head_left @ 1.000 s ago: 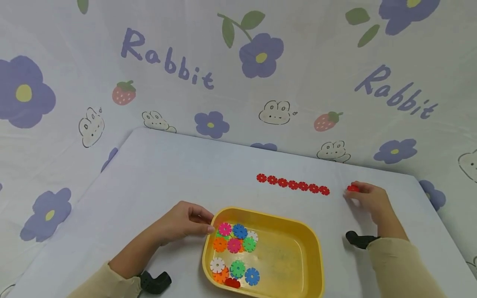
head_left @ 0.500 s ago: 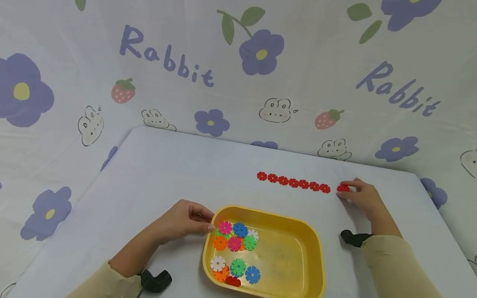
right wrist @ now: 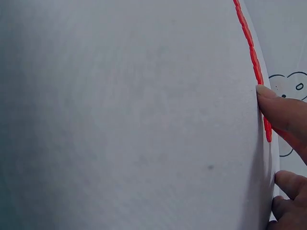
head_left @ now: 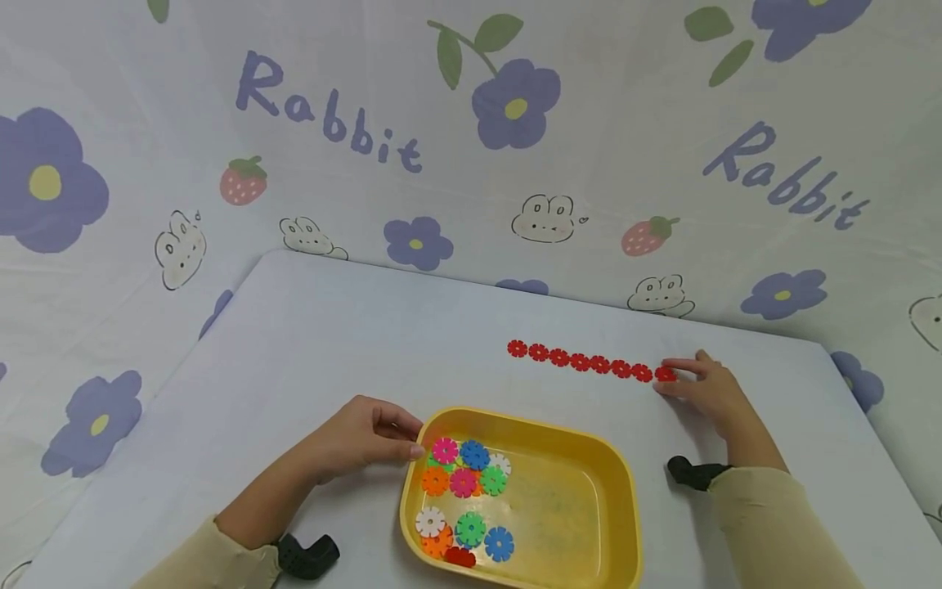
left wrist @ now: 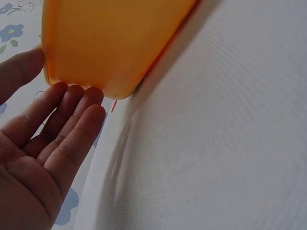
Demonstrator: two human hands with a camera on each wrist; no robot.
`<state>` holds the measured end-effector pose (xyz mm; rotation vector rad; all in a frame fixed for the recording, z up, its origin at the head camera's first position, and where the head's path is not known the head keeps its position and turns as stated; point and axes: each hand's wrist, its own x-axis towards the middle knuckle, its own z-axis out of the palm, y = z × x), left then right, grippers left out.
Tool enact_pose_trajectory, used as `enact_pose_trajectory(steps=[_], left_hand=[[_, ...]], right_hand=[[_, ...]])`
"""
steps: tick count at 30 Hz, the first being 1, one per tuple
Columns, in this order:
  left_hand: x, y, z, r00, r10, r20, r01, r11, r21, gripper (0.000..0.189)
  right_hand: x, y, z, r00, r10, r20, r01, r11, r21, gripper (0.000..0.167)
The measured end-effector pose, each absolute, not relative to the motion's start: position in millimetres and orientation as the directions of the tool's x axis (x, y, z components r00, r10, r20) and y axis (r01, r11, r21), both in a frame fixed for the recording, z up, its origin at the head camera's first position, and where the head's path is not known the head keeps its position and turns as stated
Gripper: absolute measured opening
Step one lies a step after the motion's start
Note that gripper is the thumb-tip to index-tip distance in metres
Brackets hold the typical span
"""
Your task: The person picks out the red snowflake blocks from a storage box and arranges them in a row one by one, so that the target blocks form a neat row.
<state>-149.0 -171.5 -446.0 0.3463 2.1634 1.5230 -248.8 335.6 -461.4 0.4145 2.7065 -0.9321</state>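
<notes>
My right hand [head_left: 717, 397] pinches a red snowflake disc [head_left: 666, 374] by its edges between thumb and forefinger, low over the white table. The disc sits close by the right end of a row of several red snowflake discs [head_left: 580, 361]. In the right wrist view that row [right wrist: 253, 50] is a thin red line running up to my thumb [right wrist: 280, 112]. My left hand [head_left: 364, 438] holds the left side of a yellow tray [head_left: 618, 458], its thumb over the rim. The left wrist view has the fingertips [left wrist: 93, 96] against the tray's outer wall [left wrist: 110, 52].
Inside the tray, pink, blue, orange, green, white and red snowflake discs [head_left: 464, 483] gather at the left. A patterned cloth [head_left: 471, 180] hangs behind the white table [head_left: 353, 327]. Black wrist devices [head_left: 307, 558] show beside both sleeves.
My right hand has moved left along the table with the red snowflake disc, bringing it up to the row's right end. The left hand and the tray have stayed in place.
</notes>
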Motion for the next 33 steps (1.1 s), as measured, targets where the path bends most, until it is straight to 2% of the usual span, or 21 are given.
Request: enact_pose_trajectory(steps=[12, 26, 29, 33], left_hand=[[-150, -172, -447, -0.858, 0.451, -0.247, -0.085, 0.350, 0.933, 0.037], [-150, -171, -447, -0.860, 0.450, -0.239, -0.072, 0.357, 0.931, 0.037], [-150, -171, -447, -0.860, 0.453, -0.236, -0.068, 0.356, 0.932, 0.036], [-151, -170, -446, -0.855, 0.464, -0.233, -0.062, 0.355, 0.933, 0.035]], right_hand=[[-248, 334, -462, -0.930, 0.194, -0.313, 0.354, 0.702, -0.617, 0.062], [-248, 337, -469, -0.929, 0.202, -0.309, 0.356, 0.710, -0.607, 0.065], [-247, 338, -465, -0.931, 0.173, -0.320, 0.341, 0.722, -0.602, 0.067], [-244, 340, -448, -0.927, 0.127, -0.354, 0.341, 0.680, -0.649, 0.071]])
